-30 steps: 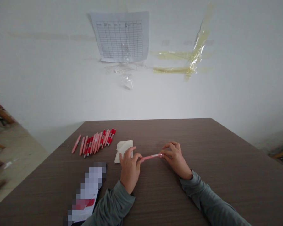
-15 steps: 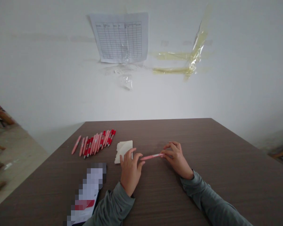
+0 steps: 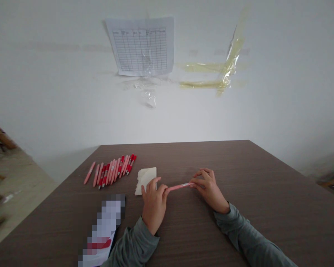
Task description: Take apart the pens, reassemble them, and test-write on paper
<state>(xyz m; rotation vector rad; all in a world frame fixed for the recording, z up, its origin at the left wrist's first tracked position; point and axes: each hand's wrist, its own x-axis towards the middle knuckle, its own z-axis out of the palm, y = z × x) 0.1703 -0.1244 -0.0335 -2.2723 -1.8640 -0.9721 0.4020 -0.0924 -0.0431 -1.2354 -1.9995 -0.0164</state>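
A pink pen (image 3: 179,187) is held level above the dark wooden table (image 3: 200,230), between my two hands. My left hand (image 3: 155,202) pinches its left end between thumb and index finger, the other fingers raised. The right end is pinched in the fingertips of my right hand (image 3: 208,187). Just behind my left hand lies a cream piece of paper (image 3: 146,176) with a ragged left edge. Several pink and red pens (image 3: 113,170) lie side by side in a slanting row at the back left.
At the front left lies a long white and red item (image 3: 105,222), partly blurred out, beside my left sleeve. A printed sheet (image 3: 141,44) and yellowish tape (image 3: 203,85) are on the wall behind the table.
The thumb and index finger of my left hand have closed on the left end of the pink pen. My right hand has kept its hold on the other end.
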